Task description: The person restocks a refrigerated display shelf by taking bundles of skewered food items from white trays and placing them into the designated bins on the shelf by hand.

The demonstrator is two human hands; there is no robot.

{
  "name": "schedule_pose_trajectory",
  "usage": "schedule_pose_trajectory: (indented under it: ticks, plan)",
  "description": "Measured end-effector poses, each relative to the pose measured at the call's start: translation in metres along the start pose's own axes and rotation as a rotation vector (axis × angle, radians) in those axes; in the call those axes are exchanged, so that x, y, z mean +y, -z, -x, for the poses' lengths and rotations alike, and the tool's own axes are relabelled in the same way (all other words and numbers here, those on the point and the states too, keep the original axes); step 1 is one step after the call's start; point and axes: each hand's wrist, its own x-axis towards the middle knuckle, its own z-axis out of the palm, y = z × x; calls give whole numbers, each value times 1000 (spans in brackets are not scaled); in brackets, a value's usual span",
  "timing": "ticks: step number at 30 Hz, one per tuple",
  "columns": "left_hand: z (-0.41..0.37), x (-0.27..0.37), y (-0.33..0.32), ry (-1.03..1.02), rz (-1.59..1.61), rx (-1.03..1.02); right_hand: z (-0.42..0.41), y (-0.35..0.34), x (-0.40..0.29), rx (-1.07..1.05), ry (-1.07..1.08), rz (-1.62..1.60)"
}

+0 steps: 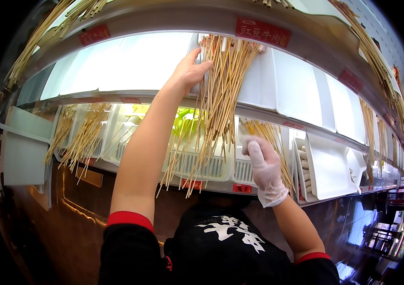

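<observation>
A dense bunch of bamboo skewers (223, 89) hangs over the edge of the middle shelf, with red and white food at its upper ends. My bare left hand (193, 67) reaches up to the bunch's left side, thumb and fingers spread; whether it touches the skewers or the tray is unclear. Lower right, my right hand (264, 160), in a clear plastic glove, is raised with its fingers curled in front of the lower shelf. It is near yellowish skewers (269, 139); whether anything small is between its fingers cannot be made out. Green food (187, 121) on skewers lies behind the bunch.
White trays (298, 92) line the middle shelf. Slotted plastic baskets (216, 169) and more skewers (88, 139) are on the lower shelf. White trays (330, 167) stand tilted at its right, beside white rolls (305, 169). An upper shelf edge (187, 21) with red labels runs overhead.
</observation>
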Motion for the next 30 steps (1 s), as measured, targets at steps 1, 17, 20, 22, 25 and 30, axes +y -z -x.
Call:
schedule_pose_trajectory:
  ticks: [1,17,20,22,25,30]
  plan:
    - [5,2,0,13,-18,-7,9,5,1,7,98,93]
    - [44,22,-32,-63,-844,-88,12,-18,-26,-863,106,542]
    - [39,16,-25,-36,-770,-104,-12,-29,-53,-688,-33,747]
    - [34,19,-22,-58,-725,-86,-7,-24,-44,-838,44,706]
    - [34,21,-13,-71,-412,-137,-2,-13,-41,-904,-143,560]
    - [32,11,-4,31,-228,-107,-22,13,-46,-334,-526,50]
